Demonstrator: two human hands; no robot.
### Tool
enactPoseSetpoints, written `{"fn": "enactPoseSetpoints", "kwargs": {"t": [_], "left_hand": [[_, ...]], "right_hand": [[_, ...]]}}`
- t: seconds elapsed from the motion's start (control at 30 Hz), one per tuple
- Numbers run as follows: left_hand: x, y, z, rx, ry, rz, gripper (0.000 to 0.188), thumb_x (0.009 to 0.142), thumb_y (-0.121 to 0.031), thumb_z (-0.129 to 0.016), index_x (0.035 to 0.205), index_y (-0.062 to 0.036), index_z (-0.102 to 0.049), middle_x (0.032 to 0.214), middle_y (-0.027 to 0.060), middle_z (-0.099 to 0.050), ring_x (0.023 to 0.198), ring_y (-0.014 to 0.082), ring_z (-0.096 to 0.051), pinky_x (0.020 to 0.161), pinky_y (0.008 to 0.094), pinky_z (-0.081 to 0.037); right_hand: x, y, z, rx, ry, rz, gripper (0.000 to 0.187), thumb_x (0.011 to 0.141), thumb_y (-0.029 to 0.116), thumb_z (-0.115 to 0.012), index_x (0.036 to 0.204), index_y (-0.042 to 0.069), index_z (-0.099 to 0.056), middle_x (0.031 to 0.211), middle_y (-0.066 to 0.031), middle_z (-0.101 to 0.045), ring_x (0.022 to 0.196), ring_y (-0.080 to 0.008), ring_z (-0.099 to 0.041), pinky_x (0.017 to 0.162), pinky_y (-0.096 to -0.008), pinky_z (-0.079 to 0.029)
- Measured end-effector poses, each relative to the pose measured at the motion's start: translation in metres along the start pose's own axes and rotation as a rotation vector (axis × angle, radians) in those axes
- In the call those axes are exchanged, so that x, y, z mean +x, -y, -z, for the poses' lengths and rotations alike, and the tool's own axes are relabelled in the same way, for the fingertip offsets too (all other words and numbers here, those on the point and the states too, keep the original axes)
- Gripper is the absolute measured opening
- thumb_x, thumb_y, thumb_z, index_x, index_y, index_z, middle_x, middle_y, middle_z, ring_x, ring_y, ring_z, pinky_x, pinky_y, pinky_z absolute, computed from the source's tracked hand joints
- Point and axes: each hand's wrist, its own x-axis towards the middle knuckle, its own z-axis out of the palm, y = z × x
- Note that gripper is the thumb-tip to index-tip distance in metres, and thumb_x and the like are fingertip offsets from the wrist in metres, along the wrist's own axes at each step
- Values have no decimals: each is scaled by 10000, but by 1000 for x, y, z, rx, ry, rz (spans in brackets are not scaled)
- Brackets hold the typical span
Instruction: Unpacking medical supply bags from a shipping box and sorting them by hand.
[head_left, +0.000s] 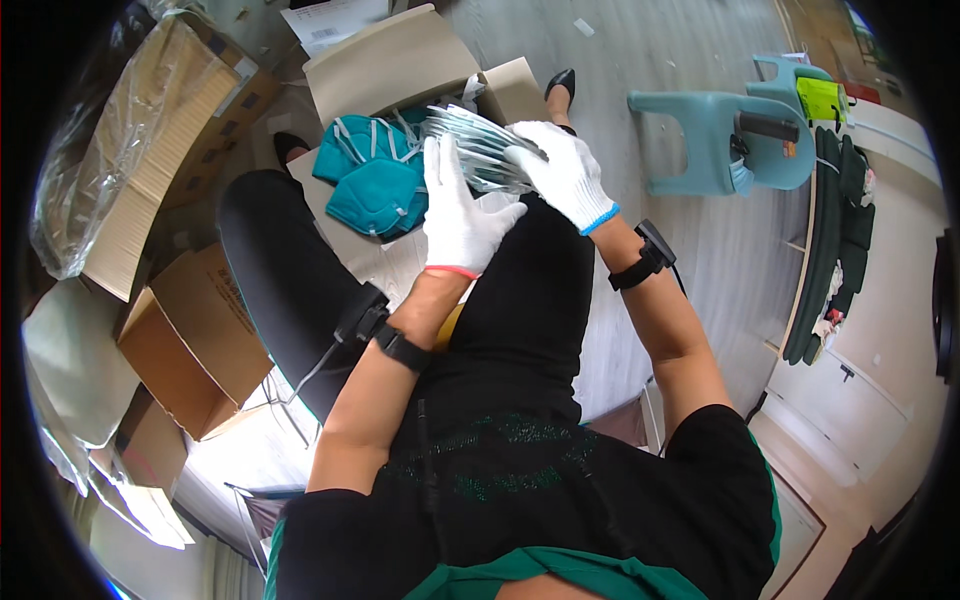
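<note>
Packets [475, 148], thin, pale and shiny, form a loose stack between your two gloved hands, at the right side of the open cardboard box [395, 62] set between your legs; whether the stack rests on the box or is held just above it, you cannot tell from here. Your right hand [562, 172], in a white glove with a blue cuff, grasps the stack at its right end, the thumb and fingers bent around the edges; your left hand [462, 218], in a white glove with a red cuff, is unclenched, its fingers stretched straight along the left end of the stack and its thumb spread out toward the right. Teal masks [378, 195] with white straps lie in a pile just left of your left hand; an empty brown carton [215, 325] stands on its side beyond your left leg; a pale blue plastic chair [705, 110] stands well apart to your right.
</note>
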Motion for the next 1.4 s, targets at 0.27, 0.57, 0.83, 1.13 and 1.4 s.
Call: {"fn": "enactPoseSetpoints", "kwargs": {"t": [0.27,0.57,0.83,1.13,1.4], "left_hand": [[32,35,-3,83,-151,1,490,830,-40,-621,1315,-6,-561,1249,201,-604,1153,351,-594,1013,388,-469],[37,11,0,86,-191,-56,537,781,-171,-772,1255,-8,-580,1208,172,-607,1094,325,-611,971,375,-485],[65,32,7,-56,-138,12,384,817,-114,-750,1193,-89,-679,1024,113,-658,860,215,-669,791,305,-545],[82,28,9,-61,18,86,324,793,-219,-796,1064,-55,-729,857,102,-680,754,183,-666,726,303,-545],[89,44,11,-33,-124,86,148,830,-166,-744,930,-57,-749,911,126,-667,786,234,-663,754,322,-533]], "right_hand": [[18,-3,-5,-41,-41,34,280,924,313,-593,1075,109,-712,1025,-122,-701,949,-315,-674,822,-393,-531],[37,0,-10,-199,-140,177,169,883,201,-605,983,121,-716,930,-102,-707,862,-323,-683,757,-407,-544],[38,7,-7,-134,-103,175,147,847,104,-607,962,92,-697,911,-112,-693,828,-336,-672,733,-397,-540],[47,9,-12,-30,-37,210,201,829,154,-638,1003,68,-692,940,-158,-696,869,-370,-672,774,-424,-545],[45,-3,-9,-59,-2,209,160,845,145,-630,969,86,-713,918,-145,-699,850,-353,-677,762,-404,-547]]}}
